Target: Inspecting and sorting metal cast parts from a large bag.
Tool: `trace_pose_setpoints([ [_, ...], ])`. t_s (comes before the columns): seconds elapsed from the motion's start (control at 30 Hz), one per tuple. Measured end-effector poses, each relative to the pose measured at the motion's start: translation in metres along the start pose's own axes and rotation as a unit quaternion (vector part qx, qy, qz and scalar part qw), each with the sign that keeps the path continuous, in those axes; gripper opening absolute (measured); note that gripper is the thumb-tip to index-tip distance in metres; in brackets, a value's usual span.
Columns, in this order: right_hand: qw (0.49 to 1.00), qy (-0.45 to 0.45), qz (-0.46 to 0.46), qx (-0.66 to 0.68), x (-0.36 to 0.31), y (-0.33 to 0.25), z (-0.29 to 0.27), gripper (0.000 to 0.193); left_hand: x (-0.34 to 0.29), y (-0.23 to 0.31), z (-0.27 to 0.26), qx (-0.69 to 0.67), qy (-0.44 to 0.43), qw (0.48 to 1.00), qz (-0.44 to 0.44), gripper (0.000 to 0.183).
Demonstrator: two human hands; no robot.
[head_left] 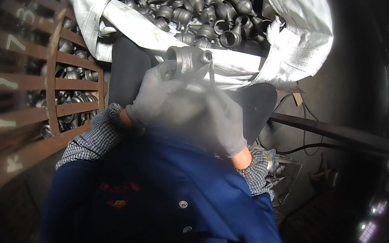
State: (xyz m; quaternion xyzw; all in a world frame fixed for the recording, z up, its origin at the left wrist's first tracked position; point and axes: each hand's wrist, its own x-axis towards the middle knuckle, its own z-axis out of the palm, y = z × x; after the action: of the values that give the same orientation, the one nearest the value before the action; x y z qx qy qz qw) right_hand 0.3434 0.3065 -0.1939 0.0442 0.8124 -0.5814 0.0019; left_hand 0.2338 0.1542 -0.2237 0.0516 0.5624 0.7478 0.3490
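Clamped in the left hand [154, 90]: a grey metal fitting [187, 61], before the near rim of the white sack [140, 25], probably for steadiness near the similar pieces [194, 2] inside. Held bodyward of the sack, by a thin rod [211, 72]: the right hand [228, 123], too blurred to tell its grip. Angled inward at both wrists.

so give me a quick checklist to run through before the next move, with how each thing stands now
1. Left hand in pale grey glove gripping the dark grey, round metal fitting: ok.
2. Fitting held outside the mouth of the white woven sack: ok.
3. Sack open, with the dark grey metal parts in view: ok.
4. Right hand in pale grey glove secure on the thin dark strip beside the fitting: cannot tell, its fingers are blurred.
5. Clear view between the hands: not ok, a grey haze covers it.
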Motion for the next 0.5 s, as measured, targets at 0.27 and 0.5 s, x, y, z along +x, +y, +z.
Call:
trace_pose_setpoints([
  [0.27, 0.967, 0.024, -0.118, -0.223, 0.03, -0.002, 0.016, 0.047, 0.001, -0.021, -0.005, -0.094, -0.018, 0.995, 0.01, 0.034],
  [0.5, 0.991, 0.052, -0.105, -0.058, 0.012, 0.002, 0.016, 0.042, 0.0, -0.016, -0.009, -0.146, -0.057, 0.987, -0.015, 0.042],
])
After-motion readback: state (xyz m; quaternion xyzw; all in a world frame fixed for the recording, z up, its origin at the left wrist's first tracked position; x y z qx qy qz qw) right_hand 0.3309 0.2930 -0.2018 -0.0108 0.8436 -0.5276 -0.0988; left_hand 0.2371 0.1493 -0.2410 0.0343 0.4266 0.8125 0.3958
